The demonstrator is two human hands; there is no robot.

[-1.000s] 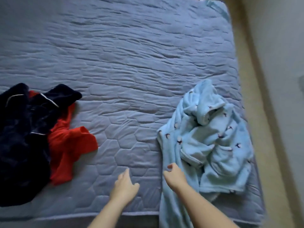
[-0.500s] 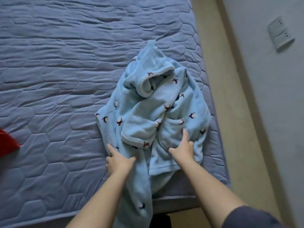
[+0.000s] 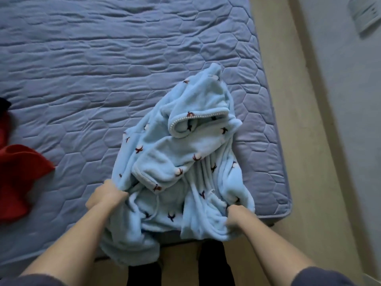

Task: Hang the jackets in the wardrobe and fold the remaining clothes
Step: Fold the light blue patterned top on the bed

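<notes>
The red garment [image 3: 18, 178] lies at the left edge of the bed [image 3: 103, 79], well apart from the work. The left hand [image 3: 107, 198] grips the near left side of the blue robe [image 3: 185, 162], with the fingers curled into the fleece. The robe lies crumpled at the near right corner of the bed, and its lower part hangs over the edge. The right hand [image 3: 234, 218] grips the near right hem in the same way. Likely fault: both grips hold bunched fleece, not a seam or shoulder, so a lift may raise a twisted bundle with the sleeve and hood trapped inside. A further pull toward the edge may let the hanging part drag the robe to the floor. Change from half a second earlier: both hands lay flat on the robe then and now clench it. The fleece between them is drawn into taut pleats.
</notes>
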